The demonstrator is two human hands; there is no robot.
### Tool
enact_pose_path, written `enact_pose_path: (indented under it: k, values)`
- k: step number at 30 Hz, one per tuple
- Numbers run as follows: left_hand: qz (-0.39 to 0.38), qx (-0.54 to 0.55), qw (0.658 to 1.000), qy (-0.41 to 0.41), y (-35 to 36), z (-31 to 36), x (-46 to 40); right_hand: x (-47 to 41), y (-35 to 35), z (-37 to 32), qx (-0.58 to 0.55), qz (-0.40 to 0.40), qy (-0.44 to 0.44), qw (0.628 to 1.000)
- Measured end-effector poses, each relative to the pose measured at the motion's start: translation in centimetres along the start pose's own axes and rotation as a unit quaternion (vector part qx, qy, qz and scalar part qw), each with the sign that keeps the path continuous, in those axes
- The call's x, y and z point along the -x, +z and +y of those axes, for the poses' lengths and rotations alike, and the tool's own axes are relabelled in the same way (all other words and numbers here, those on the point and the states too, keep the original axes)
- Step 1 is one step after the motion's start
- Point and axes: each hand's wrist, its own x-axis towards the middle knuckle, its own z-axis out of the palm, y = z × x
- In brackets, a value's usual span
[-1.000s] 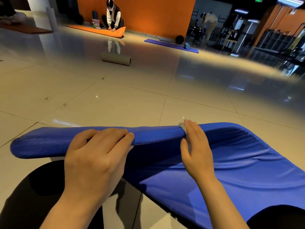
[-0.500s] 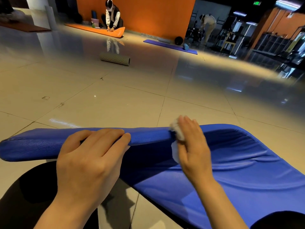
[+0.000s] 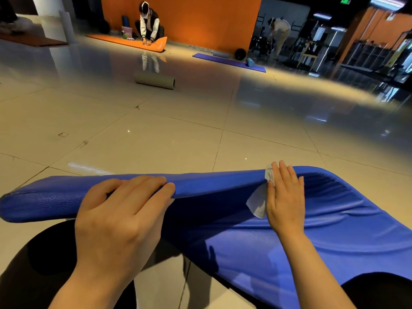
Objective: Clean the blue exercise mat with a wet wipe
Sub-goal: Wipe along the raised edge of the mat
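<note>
Blue mat fills lower frame, its folded edge running left-right. Left hand grips that edge; right hand, fingers flat, presses the wipe at centre-right, unwiped surface stretching rightward.

Pebbled matt mat, glossy tile floor

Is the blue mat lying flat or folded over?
Folded over: the blue mat has its far edge doubled back, held by the left hand, while the right hand presses the wet wipe.
</note>
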Motion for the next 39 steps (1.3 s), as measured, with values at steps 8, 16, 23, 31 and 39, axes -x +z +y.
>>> enact_pose_path:
  k: [8, 16, 23, 31, 39]
  values:
    - [0.006, -0.005, 1.000, -0.019, -0.1, -0.5, 0.2, 3.2, -0.3, -10.7, -0.236, 0.006, -0.100, 0.967]
    - [0.005, -0.001, 1.000, -0.007, -0.3, -0.5, 0.1, 0.9, 0.4, -4.7, -0.033, 0.052, -0.209, 0.976]
    - [-0.004, 0.000, 1.000, -0.025, -0.2, -0.7, 0.2, -2.1, -1.1, 1.3, 0.038, -0.026, -0.153, 0.987]
    - [-0.047, -0.014, 0.994, -0.103, 0.9, 0.3, -0.4, -1.5, -3.2, -3.8, 0.025, -0.004, -0.190, 0.982]
    - [-0.069, -0.001, 0.994, -0.085, 3.7, 2.4, -2.2, 0.7, -4.8, -9.0, 0.011, 0.109, -0.342, 0.933]
